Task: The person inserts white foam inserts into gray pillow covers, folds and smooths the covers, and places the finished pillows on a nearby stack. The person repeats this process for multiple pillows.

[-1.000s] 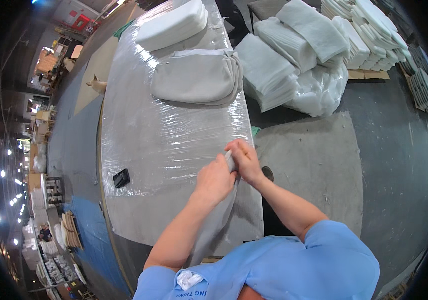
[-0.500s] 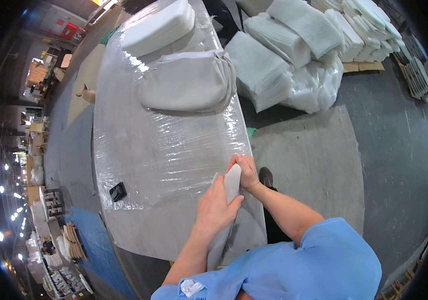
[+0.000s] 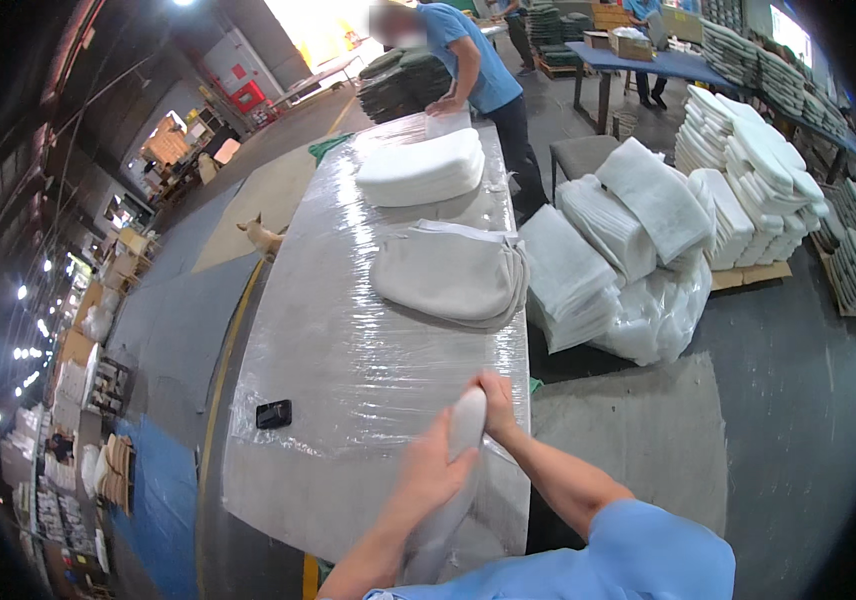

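A light grey cushion (image 3: 467,425) stands on edge, tilted, near my end of the table, between my two hands. My left hand (image 3: 432,468) grips its left side, thumb across the near face; motion smears the fingers a little. My right hand (image 3: 495,405) closes round its far upper right edge. The cushion's lower end runs down toward my body. Beyond my hands lies a pile of grey fabric covers (image 3: 448,278) with rounded corners. Behind that sits a stack of white pads (image 3: 421,172).
Clear plastic film covers the table (image 3: 313,340), where a black phone-like object (image 3: 274,414) lies on the left. White padding bundles (image 3: 576,270) stand on the floor at right. At the far end, a co-worker (image 3: 473,60) in blue leans over the table. A dog (image 3: 262,238) is beside the left edge.
The view has tilted up, bringing the co-worker and the far tables into sight. Both hands keep hold of the cushion, which stays near the same spot on the table.
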The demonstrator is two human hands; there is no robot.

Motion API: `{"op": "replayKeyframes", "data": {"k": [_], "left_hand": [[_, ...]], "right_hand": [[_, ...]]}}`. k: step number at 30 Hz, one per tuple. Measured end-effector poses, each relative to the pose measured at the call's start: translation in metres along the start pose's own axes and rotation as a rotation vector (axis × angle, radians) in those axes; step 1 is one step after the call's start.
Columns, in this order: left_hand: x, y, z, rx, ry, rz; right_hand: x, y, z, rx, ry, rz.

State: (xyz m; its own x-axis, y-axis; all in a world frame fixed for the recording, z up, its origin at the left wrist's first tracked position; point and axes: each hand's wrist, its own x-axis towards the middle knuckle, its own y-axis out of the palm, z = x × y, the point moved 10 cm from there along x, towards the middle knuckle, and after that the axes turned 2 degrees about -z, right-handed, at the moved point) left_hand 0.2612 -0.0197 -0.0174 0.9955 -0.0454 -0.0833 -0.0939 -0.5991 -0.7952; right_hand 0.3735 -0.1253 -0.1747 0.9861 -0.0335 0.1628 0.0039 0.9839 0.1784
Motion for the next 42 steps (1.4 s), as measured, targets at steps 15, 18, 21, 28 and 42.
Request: {"op": "replayKeyframes", "data": {"k": [15, 18, 21, 28, 42], "left_hand": [[-0.178, -0.089, -0.027, -0.212, 0.276, -0.616], [-0.184, -0.097, -0.033, -0.372, 0.213, -0.451], [-0.192, -0.095, -0.033, -0.493, 0.165, -0.302], [-0.222, -0.077, -0.023, -0.578, 0.175, -0.143], [-0.294, -0.151, 0.031, 0.291, 0.089, -0.97]], "right_hand": [[-0.04, 0.103, 0.21, 0.452, -0.006, 0.431], [-0.075, 0.098, 0.24, 0.197, -0.164, 0.484], [-0.096, 0.097, 0.252, 0.2, -0.105, 0.53], [-0.127, 0.101, 0.226, 0.332, 0.112, 0.587], [-0.164, 0.13, 0.207, -0.263, -0.219, 1.135]]}}
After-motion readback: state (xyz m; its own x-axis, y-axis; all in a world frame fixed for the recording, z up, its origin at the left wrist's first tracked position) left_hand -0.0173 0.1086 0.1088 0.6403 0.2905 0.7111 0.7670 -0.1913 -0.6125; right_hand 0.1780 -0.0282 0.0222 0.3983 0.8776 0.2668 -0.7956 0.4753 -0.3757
